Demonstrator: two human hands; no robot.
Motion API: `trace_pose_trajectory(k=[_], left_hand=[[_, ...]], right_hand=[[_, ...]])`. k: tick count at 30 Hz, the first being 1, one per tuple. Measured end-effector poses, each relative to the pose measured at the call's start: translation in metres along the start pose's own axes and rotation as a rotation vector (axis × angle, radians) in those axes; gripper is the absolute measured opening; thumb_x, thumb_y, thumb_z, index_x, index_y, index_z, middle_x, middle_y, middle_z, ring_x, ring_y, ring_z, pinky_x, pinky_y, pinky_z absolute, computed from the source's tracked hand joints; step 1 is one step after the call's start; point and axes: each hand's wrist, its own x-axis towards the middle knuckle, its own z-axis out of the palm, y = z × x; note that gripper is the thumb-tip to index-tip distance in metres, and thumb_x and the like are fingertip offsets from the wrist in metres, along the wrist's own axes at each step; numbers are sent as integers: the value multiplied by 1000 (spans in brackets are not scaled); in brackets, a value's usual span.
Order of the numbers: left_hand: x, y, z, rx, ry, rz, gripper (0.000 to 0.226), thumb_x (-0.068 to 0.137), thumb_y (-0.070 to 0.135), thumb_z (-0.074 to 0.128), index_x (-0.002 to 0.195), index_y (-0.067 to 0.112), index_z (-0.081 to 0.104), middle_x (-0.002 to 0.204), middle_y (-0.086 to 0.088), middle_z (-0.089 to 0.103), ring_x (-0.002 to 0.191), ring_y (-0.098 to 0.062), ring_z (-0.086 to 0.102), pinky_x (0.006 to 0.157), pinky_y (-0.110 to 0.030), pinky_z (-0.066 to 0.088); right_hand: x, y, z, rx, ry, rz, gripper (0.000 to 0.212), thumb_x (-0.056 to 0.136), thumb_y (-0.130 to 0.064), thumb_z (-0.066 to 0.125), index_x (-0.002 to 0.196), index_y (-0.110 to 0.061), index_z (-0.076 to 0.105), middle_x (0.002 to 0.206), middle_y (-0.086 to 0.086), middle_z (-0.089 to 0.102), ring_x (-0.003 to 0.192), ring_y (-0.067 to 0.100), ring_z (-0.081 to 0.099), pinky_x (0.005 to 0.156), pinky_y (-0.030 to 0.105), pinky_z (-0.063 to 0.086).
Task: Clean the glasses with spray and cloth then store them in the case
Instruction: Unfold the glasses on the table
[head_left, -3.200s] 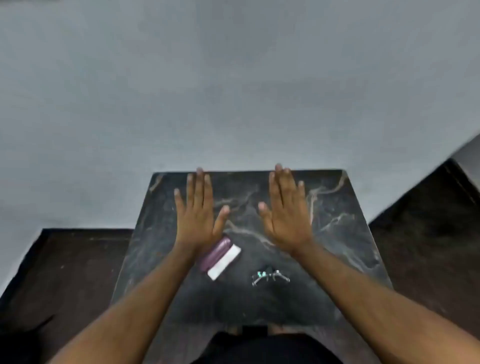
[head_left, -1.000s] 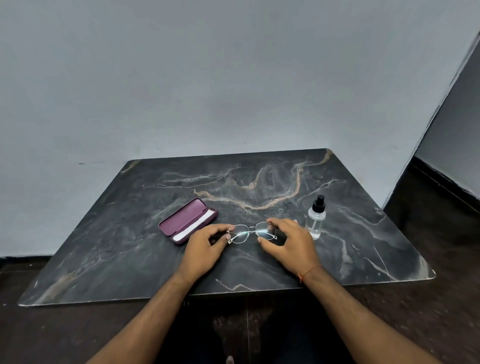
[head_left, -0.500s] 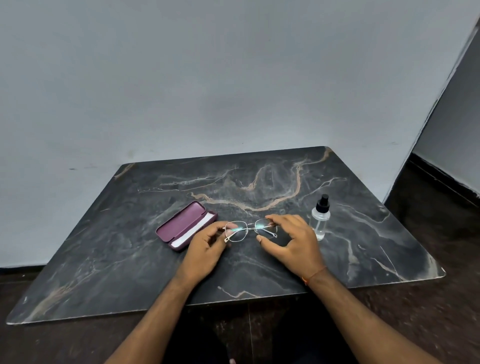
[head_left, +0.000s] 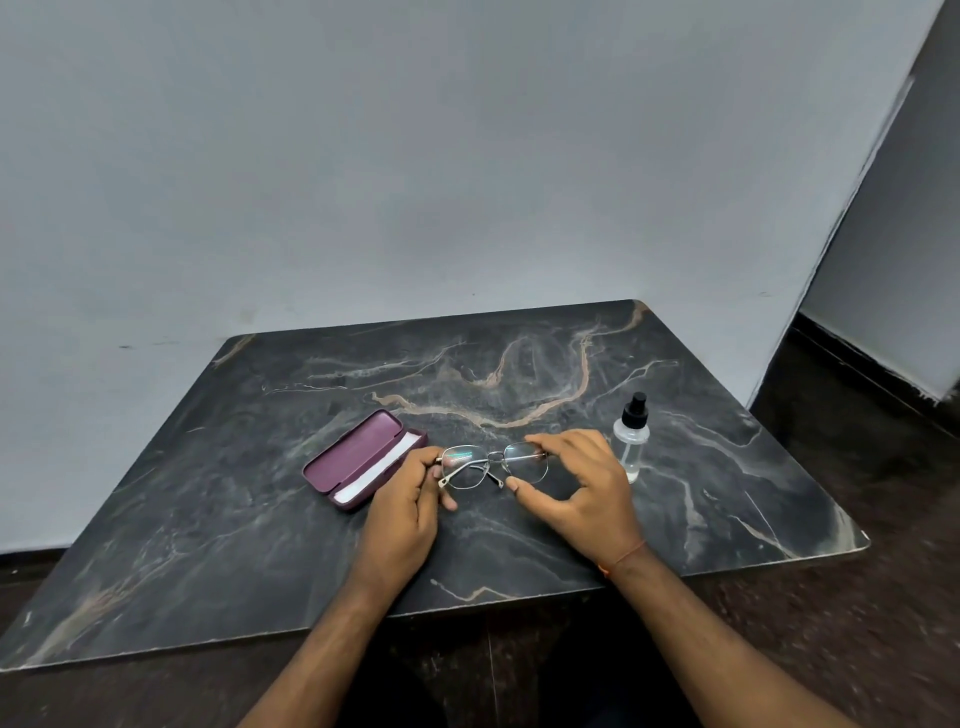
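In front of you a dark marbled table (head_left: 260, 519) stands against a pale grey wall (head_left: 415, 156), with dark floor (head_left: 883, 597) to its right. Your two forearms reach in from the bottom edge toward the middle of the tabletop.

Your right hand (head_left: 582, 488) curls over the right lens of the glasses (head_left: 493, 465), fingertips on the upper rim and thumb under the lower rim, pinching it. Your left hand (head_left: 410, 499) grips the left end of the frame near the hinge, fingers curled round it.

Left of your hands lies the maroon case (head_left: 358, 454), lid open. Its long axis runs diagonally, from near-left to far-right. A white strip lies along its near edge, probably the cloth (head_left: 374, 475), though the view is too coarse to be sure.

The spray bottle (head_left: 631, 441) stands upright just beside your right hand, clear body, black cap on top.

The glasses sit between your hands at the centre of the table, long axis left to right, lenses tipped up toward you. Whether they touch the table or hang just above it, I cannot tell.
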Motion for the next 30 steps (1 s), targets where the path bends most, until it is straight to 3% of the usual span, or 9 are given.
trace_pose_trajectory(k=[6,8,13,18,22,26,30], left_hand=[[-1,7,-2,-30,95,66,23,117,42,39,124,54,57,95,14,65,84,-16,68,81,-14,49],[-1,13,-5,-26,125,88,21,118,50,37,124,53,57,105,16,64,90,-17,68,83,-21,52],[0,23,-9,-15,146,101,23,119,50,36,121,52,59,111,20,65,98,-10,65,86,-16,47],[0,17,-7,-52,199,10,24,116,31,41,112,33,65,105,14,66,90,-20,68,81,-39,56],[2,16,-8,-27,222,25,23,115,28,42,113,36,63,105,18,66,94,-15,67,83,-29,53],[3,15,-7,-11,214,42,23,116,26,43,112,38,62,103,17,64,95,-13,64,84,-20,48],[4,15,-9,-24,197,53,25,117,26,44,115,40,64,106,17,66,99,-15,66,87,-18,48]], right_hand=[[15,-12,-7,46,6,-40,47,78,-39,96,118,-20,80,101,-13,74,102,16,65,95,28,51],[24,-17,-13,46,-30,-62,46,78,-39,96,117,-20,80,100,-11,73,102,16,64,94,28,50],[36,-30,-25,89,-157,-37,48,78,-43,95,120,-26,78,93,-17,70,99,12,64,85,30,55],[33,-35,-27,327,-347,236,50,74,-40,97,120,-39,77,93,-11,77,94,11,69,78,31,56],[31,-43,-26,645,-358,456,49,68,-32,100,114,-29,82,91,-2,80,84,5,70,78,20,57],[28,-50,-29,915,-345,690,65,62,-48,102,119,-23,81,116,12,82,100,15,76,73,30,61],[25,-54,-34,1024,-400,738,69,77,-49,94,134,-17,73,134,17,75,114,21,73,80,37,60]])
